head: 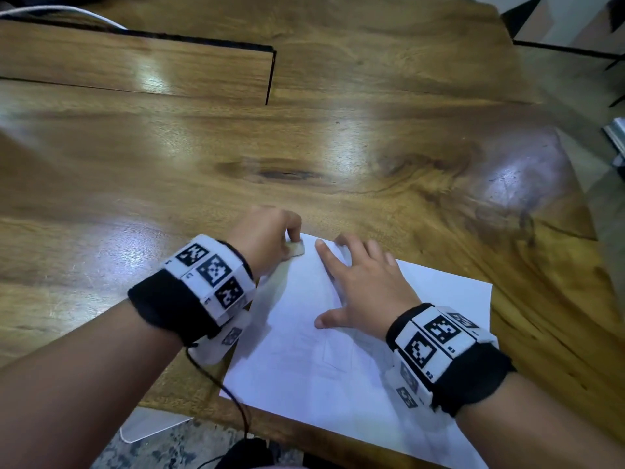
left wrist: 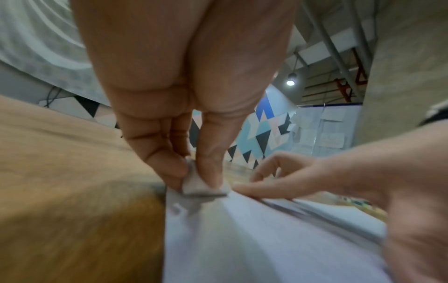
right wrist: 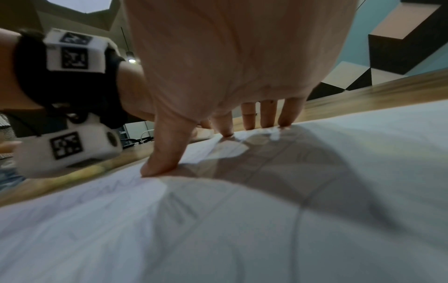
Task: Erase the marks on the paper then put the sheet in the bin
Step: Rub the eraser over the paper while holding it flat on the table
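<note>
A white sheet of paper (head: pixel 355 353) with faint pencil lines lies at the near edge of the wooden table (head: pixel 304 147). My left hand (head: pixel 267 242) pinches a small white eraser (head: pixel 297 248) and holds it down on the sheet's far left corner; the left wrist view shows the eraser (left wrist: pixel 206 186) between thumb and fingers, touching the paper (left wrist: pixel 266 239). My right hand (head: pixel 362 286) lies flat with spread fingers on the sheet's upper part, pressing it down. In the right wrist view the fingertips (right wrist: pixel 157 168) touch the paper (right wrist: pixel 218 229). No bin is in view.
A raised wooden board (head: pixel 135 62) with a dark edge sits at the table's far left. A white cable (head: pixel 67 11) runs behind it. A black wire (head: pixel 220 384) hangs from my left wristband over the near table edge. Speckled floor (head: pixel 169 448) shows below.
</note>
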`<control>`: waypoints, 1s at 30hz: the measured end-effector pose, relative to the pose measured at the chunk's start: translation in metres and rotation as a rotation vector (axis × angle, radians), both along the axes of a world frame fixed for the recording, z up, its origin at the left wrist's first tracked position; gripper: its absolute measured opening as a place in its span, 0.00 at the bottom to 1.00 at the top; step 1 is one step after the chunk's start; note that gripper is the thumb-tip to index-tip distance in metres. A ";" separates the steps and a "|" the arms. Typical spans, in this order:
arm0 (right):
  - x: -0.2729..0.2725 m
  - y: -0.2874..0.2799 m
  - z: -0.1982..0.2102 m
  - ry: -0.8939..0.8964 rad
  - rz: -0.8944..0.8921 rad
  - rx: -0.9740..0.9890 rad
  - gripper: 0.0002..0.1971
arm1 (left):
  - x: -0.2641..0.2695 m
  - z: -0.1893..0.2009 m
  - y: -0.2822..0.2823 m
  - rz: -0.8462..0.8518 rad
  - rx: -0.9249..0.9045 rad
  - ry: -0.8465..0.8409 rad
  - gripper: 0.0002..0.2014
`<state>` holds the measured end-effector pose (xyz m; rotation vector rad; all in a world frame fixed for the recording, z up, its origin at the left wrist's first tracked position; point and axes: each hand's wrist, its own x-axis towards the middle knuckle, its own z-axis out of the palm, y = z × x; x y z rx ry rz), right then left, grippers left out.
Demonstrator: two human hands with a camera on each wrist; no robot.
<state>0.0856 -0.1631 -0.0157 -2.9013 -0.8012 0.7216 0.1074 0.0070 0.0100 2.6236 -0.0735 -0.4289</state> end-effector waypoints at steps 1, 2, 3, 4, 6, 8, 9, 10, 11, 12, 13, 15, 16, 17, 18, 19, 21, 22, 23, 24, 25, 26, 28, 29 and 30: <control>0.000 0.000 0.000 -0.001 0.002 -0.002 0.55 | -0.007 -0.001 0.002 -0.023 0.013 -0.007 0.05; 0.000 -0.001 0.000 -0.001 0.003 -0.001 0.55 | -0.018 -0.002 0.006 -0.062 0.019 0.012 0.05; 0.000 -0.001 0.000 0.002 0.002 0.003 0.55 | -0.029 -0.001 0.010 -0.112 0.031 0.053 0.05; 0.000 -0.001 0.000 0.005 0.001 0.005 0.55 | -0.038 0.000 0.014 -0.155 0.045 0.111 0.08; -0.001 -0.001 0.000 0.004 0.003 0.003 0.55 | -0.041 0.002 0.017 -0.179 0.056 0.190 0.08; 0.000 0.000 0.000 0.003 0.002 0.004 0.55 | -0.027 0.004 0.012 -0.103 0.014 0.149 0.01; 0.000 -0.001 0.000 0.002 0.001 0.005 0.55 | -0.018 0.003 0.008 -0.054 -0.003 0.103 0.04; 0.000 -0.001 0.000 0.002 -0.001 0.004 0.55 | -0.011 0.003 0.003 -0.026 -0.006 0.060 0.06; 0.000 -0.001 0.000 0.004 0.000 0.003 0.55 | -0.008 0.002 -0.001 -0.009 0.006 0.029 0.06; 0.000 0.000 0.000 0.004 0.001 0.003 0.55 | -0.008 0.001 -0.002 -0.014 0.023 0.018 0.06; 0.000 0.000 0.000 0.002 0.001 0.004 0.55 | -0.011 0.001 0.000 -0.037 0.042 0.030 0.04; 0.000 -0.001 0.000 0.001 -0.001 0.009 0.55 | -0.025 0.003 0.006 -0.122 0.076 0.132 0.03; 0.000 -0.001 0.000 0.002 -0.002 0.011 0.55 | -0.030 0.003 0.009 -0.167 0.094 0.195 0.03; -0.001 -0.001 0.000 0.003 -0.003 0.011 0.55 | -0.031 0.004 0.011 -0.198 0.105 0.240 0.02; -0.001 -0.001 0.000 0.002 -0.002 0.010 0.55 | -0.028 0.006 0.011 -0.208 0.099 0.257 0.01; -0.001 -0.001 0.000 0.001 0.000 0.007 0.55 | -0.022 0.007 0.009 -0.184 0.080 0.252 0.02; 0.000 -0.001 0.000 -0.003 0.003 0.004 0.55 | -0.002 0.008 0.000 -0.071 0.000 0.167 0.03; 0.000 -0.001 0.000 -0.003 0.003 0.004 0.55 | 0.006 0.007 -0.006 -0.028 -0.022 0.106 0.04; -0.001 -0.001 0.000 -0.004 0.002 0.005 0.55 | 0.012 0.005 -0.010 -0.001 -0.023 0.058 0.05; -0.001 0.000 0.000 -0.004 0.001 0.007 0.55 | 0.012 0.004 -0.013 0.017 -0.020 0.033 0.05; -0.001 0.000 -0.001 -0.007 -0.002 0.009 0.55 | 0.008 0.002 -0.014 0.016 -0.013 0.020 0.04; -0.001 -0.001 -0.001 -0.010 -0.005 0.011 0.55 | 0.000 0.000 -0.013 -0.009 -0.002 0.019 0.04; -0.001 -0.001 -0.001 -0.009 -0.007 0.014 0.55 | -0.020 0.000 -0.007 -0.106 0.034 0.078 0.05; -0.001 -0.001 -0.001 -0.007 -0.007 0.015 0.55 | -0.026 0.001 -0.005 -0.150 0.052 0.132 0.05; -0.001 -0.001 -0.001 -0.007 -0.006 0.015 0.55 | -0.027 0.002 -0.003 -0.169 0.058 0.177 0.05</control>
